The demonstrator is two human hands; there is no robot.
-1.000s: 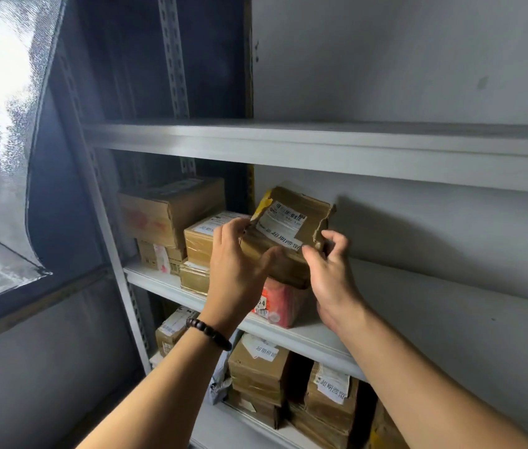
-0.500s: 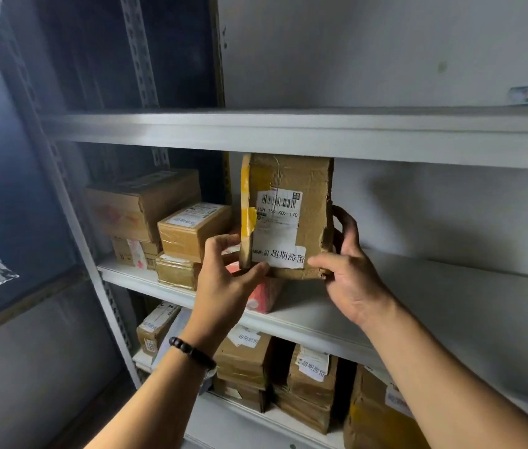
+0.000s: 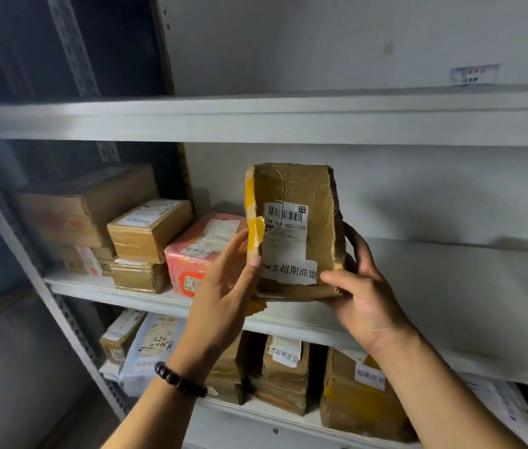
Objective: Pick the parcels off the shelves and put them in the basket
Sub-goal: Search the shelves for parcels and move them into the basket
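Parcel [image 3: 301,189] transfer: check the grip first. Nearest the camera, the left hand [image 3: 224,296] pinches the taped left edge between thumb and fingers [image 3: 240,247]. The right hand [image 3: 363,306] cups the lower right corner, thumb across the front label, other fingers curled behind. Held this way, the worn brown carton stands upright, label toward the person, and appears just clear of the middle shelf [image 3: 450,286]. The cardboard looks torn and soft, so support the base rather than squeezing the walls. Draw it straight toward the body before lowering — farther back on the left, a pink parcel [image 3: 198,251] sits beside stacked brown boxes [image 3: 146,228]. The basket is not in view.
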